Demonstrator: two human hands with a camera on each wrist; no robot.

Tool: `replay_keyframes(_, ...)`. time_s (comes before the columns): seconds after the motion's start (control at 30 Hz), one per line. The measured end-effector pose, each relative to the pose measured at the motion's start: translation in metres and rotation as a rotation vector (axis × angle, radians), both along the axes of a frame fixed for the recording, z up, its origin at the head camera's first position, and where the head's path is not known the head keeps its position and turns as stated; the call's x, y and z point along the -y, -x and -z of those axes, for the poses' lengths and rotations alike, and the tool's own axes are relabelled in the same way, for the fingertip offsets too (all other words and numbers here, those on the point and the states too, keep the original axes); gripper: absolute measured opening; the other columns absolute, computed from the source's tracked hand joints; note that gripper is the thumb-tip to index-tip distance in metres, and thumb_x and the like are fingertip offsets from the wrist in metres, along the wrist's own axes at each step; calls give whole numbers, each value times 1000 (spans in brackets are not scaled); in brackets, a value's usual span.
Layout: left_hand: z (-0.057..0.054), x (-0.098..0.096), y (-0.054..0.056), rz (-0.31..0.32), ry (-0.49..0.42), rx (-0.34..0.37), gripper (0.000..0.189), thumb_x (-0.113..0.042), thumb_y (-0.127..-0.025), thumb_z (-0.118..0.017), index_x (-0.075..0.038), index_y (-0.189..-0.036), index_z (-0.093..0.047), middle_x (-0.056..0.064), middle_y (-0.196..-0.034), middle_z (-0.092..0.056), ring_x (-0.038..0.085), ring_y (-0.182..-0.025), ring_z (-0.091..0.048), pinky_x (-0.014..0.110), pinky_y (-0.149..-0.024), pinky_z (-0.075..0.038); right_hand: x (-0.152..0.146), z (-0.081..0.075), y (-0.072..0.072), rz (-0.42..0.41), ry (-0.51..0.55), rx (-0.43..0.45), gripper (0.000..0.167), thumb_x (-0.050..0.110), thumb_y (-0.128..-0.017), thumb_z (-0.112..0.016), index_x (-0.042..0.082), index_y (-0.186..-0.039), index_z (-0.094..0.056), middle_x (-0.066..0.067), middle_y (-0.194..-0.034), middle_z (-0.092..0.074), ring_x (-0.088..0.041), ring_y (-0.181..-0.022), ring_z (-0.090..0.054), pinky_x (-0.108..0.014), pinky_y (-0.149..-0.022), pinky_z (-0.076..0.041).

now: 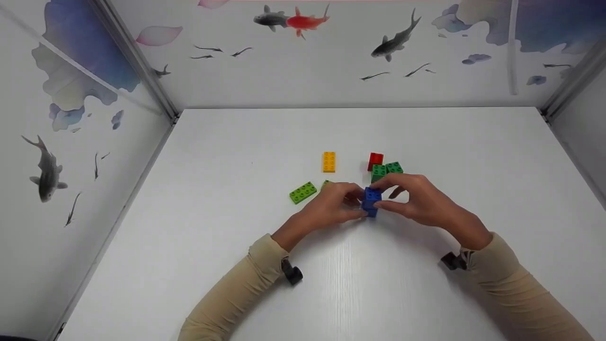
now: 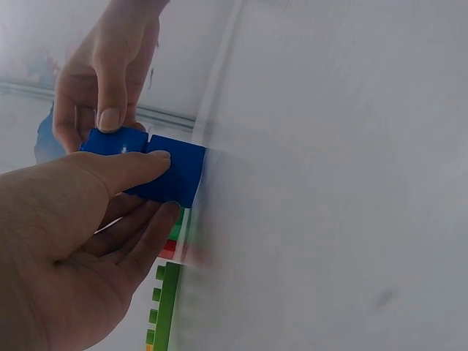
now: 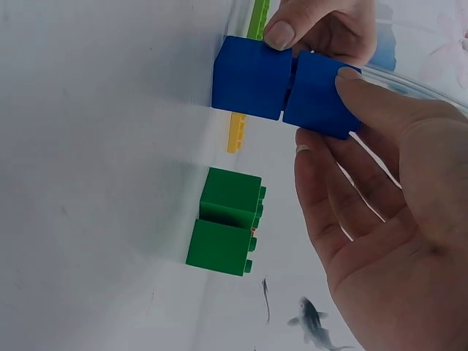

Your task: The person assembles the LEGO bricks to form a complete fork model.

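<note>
Clerk: Location of the handled items?
Inspector: Right of centre in the head view, over the bench (image 1: 227,142). An upper blue block (image 3: 319,95) is directly above a lower blue block (image 3: 248,77). The right wrist view shows a narrow gap between the two.

Clerk: Condition of the left hand (image 1: 334,203)?
Inspector: Pinching the lower blue block between thumb and fingers, from the left side in the head view.

Clerk: And the right hand (image 1: 421,203)?
Inspector: Pinching the upper blue block, thumb against one face, fingers on the opposite one. It enters from the right of the head view.

Clerk: Are the blocks locked together?
Inspector: Cannot tell. The gap is visible, but the studs inside it are not clear.

Clerk: Items nearby?
Inspector: Just beyond the right hand, upper right of centre, are a front green block (image 1: 378,173) and a rear green block (image 1: 394,167), with a red block (image 1: 375,160) behind them. A yellow block (image 1: 329,162) lies near upper centre, studs up. Below it and to its left, a light green block (image 1: 303,192) lies at a slant. Another light green piece (image 1: 326,183) is mostly hidden by the left hand.
</note>
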State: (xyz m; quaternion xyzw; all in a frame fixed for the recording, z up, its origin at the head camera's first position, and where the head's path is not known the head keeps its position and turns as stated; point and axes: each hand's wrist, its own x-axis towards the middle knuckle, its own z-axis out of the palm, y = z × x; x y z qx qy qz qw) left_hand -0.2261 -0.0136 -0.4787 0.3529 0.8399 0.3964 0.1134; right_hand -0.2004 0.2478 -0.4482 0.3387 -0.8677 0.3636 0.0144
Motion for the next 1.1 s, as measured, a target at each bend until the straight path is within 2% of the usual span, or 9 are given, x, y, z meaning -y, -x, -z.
replay_keyframes(0.53,0,0,0,7,-2,-16,37,-20,-98,-83,-8,-131,-73,5,-122,-80,13,-109,-75,16,-98,-59,0,1,-1,20,-2,23,43,5,-88,-89,14,-128,-75,2,-122,-79,-17,-107,-77,-38,-88,-68)
replay_keyframes(1.1,3,1,1,12,-18,26,35,-18,-99,-82,-9,-132,-73,4,-121,-79,8,-104,-74,16,-95,-59,0,2,-1,12,4,6,45,3,-87,-90,14,-128,-77,1,-122,-80,-23,-107,-77,-45,-86,-68)
